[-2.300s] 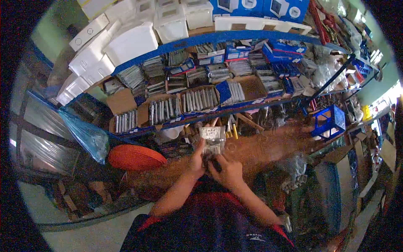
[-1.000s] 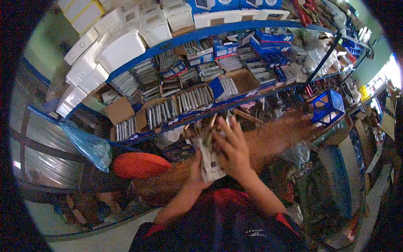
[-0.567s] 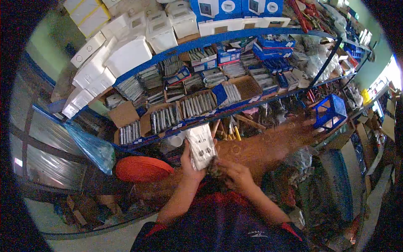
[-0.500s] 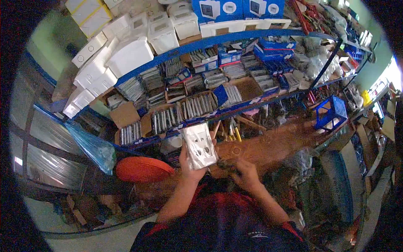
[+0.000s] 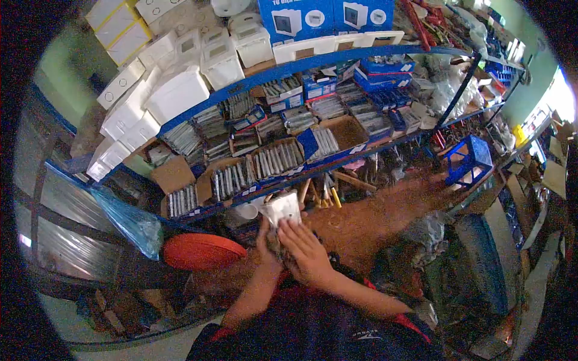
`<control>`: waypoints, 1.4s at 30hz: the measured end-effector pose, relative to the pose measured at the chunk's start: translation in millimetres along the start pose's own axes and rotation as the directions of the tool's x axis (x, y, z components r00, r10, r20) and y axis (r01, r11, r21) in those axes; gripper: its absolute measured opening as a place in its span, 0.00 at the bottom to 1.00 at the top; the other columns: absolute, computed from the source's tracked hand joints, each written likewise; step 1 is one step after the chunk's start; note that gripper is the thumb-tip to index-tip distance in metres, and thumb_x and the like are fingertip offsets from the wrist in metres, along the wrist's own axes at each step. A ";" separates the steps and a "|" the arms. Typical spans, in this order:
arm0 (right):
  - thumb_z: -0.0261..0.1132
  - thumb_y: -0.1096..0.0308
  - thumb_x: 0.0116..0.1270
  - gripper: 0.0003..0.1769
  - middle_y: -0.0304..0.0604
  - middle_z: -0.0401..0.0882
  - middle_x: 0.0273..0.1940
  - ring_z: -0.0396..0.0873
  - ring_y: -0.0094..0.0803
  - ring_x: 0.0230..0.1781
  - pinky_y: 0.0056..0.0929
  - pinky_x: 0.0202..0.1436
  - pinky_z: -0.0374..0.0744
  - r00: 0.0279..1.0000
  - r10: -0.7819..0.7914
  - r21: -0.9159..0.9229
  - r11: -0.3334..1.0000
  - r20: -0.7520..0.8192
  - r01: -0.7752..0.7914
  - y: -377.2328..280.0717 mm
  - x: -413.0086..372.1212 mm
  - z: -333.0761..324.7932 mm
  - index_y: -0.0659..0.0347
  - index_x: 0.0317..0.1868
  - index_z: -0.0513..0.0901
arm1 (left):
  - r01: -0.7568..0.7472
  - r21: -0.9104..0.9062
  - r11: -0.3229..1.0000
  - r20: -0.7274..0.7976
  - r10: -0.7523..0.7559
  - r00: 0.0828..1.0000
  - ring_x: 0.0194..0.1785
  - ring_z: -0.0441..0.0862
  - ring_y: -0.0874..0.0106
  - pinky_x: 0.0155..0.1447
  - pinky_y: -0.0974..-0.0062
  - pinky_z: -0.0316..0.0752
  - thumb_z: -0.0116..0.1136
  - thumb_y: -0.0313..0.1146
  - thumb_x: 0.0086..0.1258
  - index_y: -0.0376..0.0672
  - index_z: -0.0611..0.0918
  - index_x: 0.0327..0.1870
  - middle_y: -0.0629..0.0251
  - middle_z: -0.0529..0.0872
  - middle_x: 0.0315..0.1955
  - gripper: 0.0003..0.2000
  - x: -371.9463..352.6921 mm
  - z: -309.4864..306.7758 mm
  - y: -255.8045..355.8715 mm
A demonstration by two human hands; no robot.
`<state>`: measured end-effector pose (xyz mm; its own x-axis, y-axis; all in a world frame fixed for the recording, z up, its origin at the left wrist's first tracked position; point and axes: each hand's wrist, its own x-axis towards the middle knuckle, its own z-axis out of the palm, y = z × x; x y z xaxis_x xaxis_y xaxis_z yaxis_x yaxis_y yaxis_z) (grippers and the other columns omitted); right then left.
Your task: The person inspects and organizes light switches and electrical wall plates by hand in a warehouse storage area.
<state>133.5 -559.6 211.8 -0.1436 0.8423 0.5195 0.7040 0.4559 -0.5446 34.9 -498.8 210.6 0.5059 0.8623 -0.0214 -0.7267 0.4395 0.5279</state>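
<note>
A white rectangular plate in clear plastic wrap [image 5: 283,208] is held up in front of the shelf. My left hand [image 5: 265,245] grips it from the left side and below. Across its lower face lies my right hand [image 5: 304,251], its fingers extended and covering the cut-outs. Just behind the plate, cardboard boxes of similar wrapped packets [image 5: 277,161] line the lower shelf.
A red round lid [image 5: 203,251] is at the left, below blue plastic sheeting [image 5: 129,216]. White enclosures [image 5: 174,90] stand on the upper shelf. A blue basket [image 5: 468,161] sits at the right end of the brown bench [image 5: 385,207]. Yellow-handled tools [image 5: 335,197] lie under the shelf.
My right hand has moved left from beside the plate onto its face. The plate now sits slightly lower and is tilted, with its lower part covered. The camera view has shifted slightly.
</note>
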 end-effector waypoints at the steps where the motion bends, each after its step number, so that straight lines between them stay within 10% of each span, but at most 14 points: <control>1: 0.59 0.70 0.54 0.33 0.51 0.58 0.67 0.57 0.44 0.68 0.42 0.68 0.60 1.000 -0.014 0.022 1.000 0.026 0.014 1.7 -6.5 2.0 0.66 0.62 0.64 | 0.015 0.023 1.000 0.027 -0.015 1.000 0.53 0.76 0.61 0.57 0.68 0.71 0.34 0.53 0.72 0.37 0.64 0.63 0.52 0.74 0.55 0.29 0.9 -4.8 7.1; 6: 0.63 0.69 0.54 0.29 0.52 0.65 0.63 0.70 0.47 0.59 0.36 0.59 0.73 0.976 -0.123 0.020 0.992 0.179 0.122 26.0 -22.3 -13.3 0.66 0.58 0.70 | 0.073 0.083 0.994 -0.236 -0.052 0.970 0.47 0.79 0.61 0.50 0.67 0.75 0.35 0.54 0.71 0.39 0.69 0.60 0.54 0.78 0.50 0.28 11.8 -35.5 0.7; 9: 0.61 0.72 0.56 0.23 0.54 0.71 0.57 0.77 0.48 0.50 0.37 0.53 0.76 0.856 0.120 -0.034 0.992 0.504 -0.119 47.0 -44.8 -14.9 0.64 0.54 0.74 | -0.050 -0.032 0.998 -0.293 0.038 0.955 0.44 0.80 0.62 0.45 0.66 0.76 0.36 0.51 0.71 0.40 0.71 0.57 0.56 0.80 0.47 0.25 19.0 -36.3 1.2; 12: 0.58 0.69 0.62 0.15 0.50 0.79 0.48 0.81 0.41 0.41 0.34 0.47 0.78 0.877 0.353 0.003 0.927 0.325 -0.374 63.4 -51.0 -22.6 0.64 0.49 0.77 | -0.113 -0.074 0.991 -0.313 0.085 0.946 0.41 0.80 0.63 0.44 0.65 0.77 0.41 0.49 0.69 0.40 0.72 0.55 0.58 0.81 0.41 0.23 25.0 -18.8 15.2; 15: 0.55 0.66 0.67 0.16 0.42 0.81 0.45 0.79 0.33 0.41 0.30 0.49 0.75 0.765 0.630 0.632 0.541 0.134 -0.556 62.1 -37.2 -30.5 0.64 0.51 0.77 | 0.020 -0.048 0.999 -0.393 -0.037 0.919 0.42 0.79 0.64 0.44 0.66 0.76 0.45 0.45 0.67 0.41 0.70 0.57 0.59 0.79 0.44 0.22 29.0 -49.7 12.6; 19: 0.54 0.69 0.68 0.22 0.44 0.70 0.57 0.68 0.31 0.56 0.28 0.59 0.67 0.847 0.518 0.941 0.210 0.122 -0.264 42.0 -2.6 -34.6 0.64 0.61 0.68 | -0.094 0.723 0.684 -0.163 0.302 0.939 0.51 0.74 0.68 0.56 0.71 0.70 0.63 0.36 0.60 0.45 0.65 0.60 0.60 0.72 0.51 0.28 24.2 -13.4 -5.6; 22: 0.59 0.75 0.62 0.33 0.47 0.61 0.64 0.63 0.32 0.61 0.30 0.64 0.62 0.882 0.432 0.708 0.562 0.189 -0.428 52.0 0.9 -24.1 0.64 0.67 0.57 | -0.124 0.816 0.565 -0.080 0.323 0.943 0.53 0.73 0.67 0.58 0.70 0.68 0.65 0.30 0.57 0.43 0.64 0.61 0.60 0.73 0.52 0.31 23.1 -10.0 -10.8; 25: 0.63 0.76 0.55 0.40 0.46 0.61 0.64 0.63 0.33 0.61 0.29 0.64 0.61 0.848 0.518 0.690 0.655 -0.114 -0.307 52.8 4.1 -9.2 0.59 0.68 0.56 | -0.067 0.677 0.733 -0.126 0.205 0.971 0.53 0.73 0.67 0.59 0.71 0.68 0.65 0.31 0.58 0.41 0.66 0.60 0.60 0.75 0.50 0.29 22.7 -11.4 6.9; 26: 0.66 0.80 0.50 0.45 0.44 0.61 0.63 0.62 0.31 0.61 0.28 0.63 0.62 0.798 0.602 0.849 0.432 -0.022 -0.303 51.8 4.1 -7.8 0.59 0.68 0.55 | -0.050 0.631 0.774 -0.083 0.131 0.988 0.54 0.73 0.68 0.60 0.71 0.67 0.62 0.35 0.61 0.40 0.68 0.59 0.60 0.77 0.49 0.26 22.2 -17.8 13.3; 29: 0.68 0.81 0.48 0.44 0.42 0.64 0.60 0.64 0.30 0.59 0.28 0.62 0.63 0.797 0.577 0.838 0.335 0.179 -0.431 48.9 0.5 -10.0 0.60 0.66 0.58 | 0.043 0.620 0.783 -0.150 0.065 0.987 0.54 0.73 0.69 0.60 0.71 0.66 0.56 0.41 0.65 0.39 0.70 0.57 0.62 0.78 0.48 0.23 17.2 -23.8 9.2; 30: 0.70 0.80 0.47 0.42 0.41 0.64 0.59 0.65 0.30 0.58 0.27 0.61 0.65 0.847 0.518 0.671 0.586 0.121 -0.454 59.6 -8.5 3.6 0.60 0.63 0.61 | 0.013 0.633 0.774 -0.118 0.081 0.990 0.54 0.73 0.68 0.61 0.69 0.65 0.50 0.44 0.68 0.40 0.70 0.58 0.63 0.77 0.50 0.22 17.6 -37.5 0.9; 33: 0.69 0.78 0.50 0.35 0.44 0.73 0.50 0.72 0.28 0.49 0.25 0.52 0.71 0.813 0.564 0.702 0.522 0.143 -0.485 58.0 -15.0 15.8 0.63 0.59 0.65 | 0.087 0.239 0.967 -0.271 -0.019 0.962 0.55 0.73 0.67 0.61 0.68 0.66 0.48 0.45 0.69 0.41 0.70 0.58 0.62 0.76 0.51 0.21 10.0 -22.7 -9.5; 36: 0.65 0.75 0.56 0.22 0.44 0.78 0.35 0.75 0.25 0.37 0.24 0.42 0.74 0.765 0.618 0.267 0.718 0.179 -0.643 68.4 -20.2 5.0 0.68 0.52 0.71 | 0.101 0.227 0.969 -0.232 -0.047 0.972 0.54 0.74 0.67 0.59 0.67 0.68 0.46 0.49 0.70 0.44 0.71 0.57 0.62 0.76 0.51 0.22 9.1 -16.5 -15.3; 42: 0.56 0.70 0.66 0.10 0.42 0.76 0.31 0.72 0.21 0.31 0.22 0.35 0.72 0.768 0.636 0.586 0.654 -0.083 -0.479 80.0 -7.3 -4.4 0.66 0.46 0.75 | 0.045 0.263 0.964 -0.221 0.015 0.975 0.51 0.76 0.66 0.54 0.66 0.73 0.40 0.56 0.70 0.44 0.70 0.57 0.61 0.77 0.49 0.26 14.5 -23.7 -27.0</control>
<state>193.9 -530.5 167.4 0.3947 0.9125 0.1070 0.1220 0.0634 -0.9905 50.8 -492.2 175.9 0.3803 0.9028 -0.2006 -0.5556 0.3964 0.7309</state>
